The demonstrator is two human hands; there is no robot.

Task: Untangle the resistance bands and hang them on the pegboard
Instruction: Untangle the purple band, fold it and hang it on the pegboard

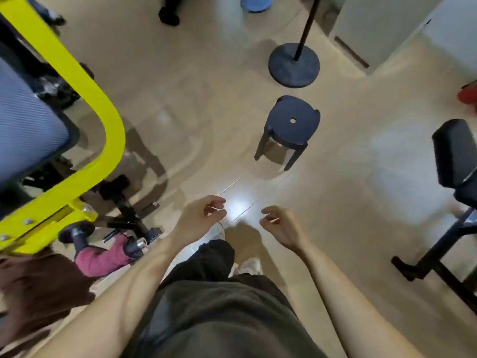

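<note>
No resistance band and no pegboard appear in the head view. My left hand (201, 218) hovers over the beige floor in front of my legs, fingers loosely curled and apart, holding nothing. My right hand (280, 226) hangs a short way to its right at the same height, fingers likewise curled and empty. Both forearms reach forward from the bottom of the frame. Below them are my dark trousers and white shoes.
A dark stool (291, 125) stands ahead on the floor (206, 125). Behind it is a black pole on a round base (294, 65). A yellow frame (85, 99) with a grey mesh seat is at left, a black bench (454, 161) at right, a magenta roll (103, 259) low left.
</note>
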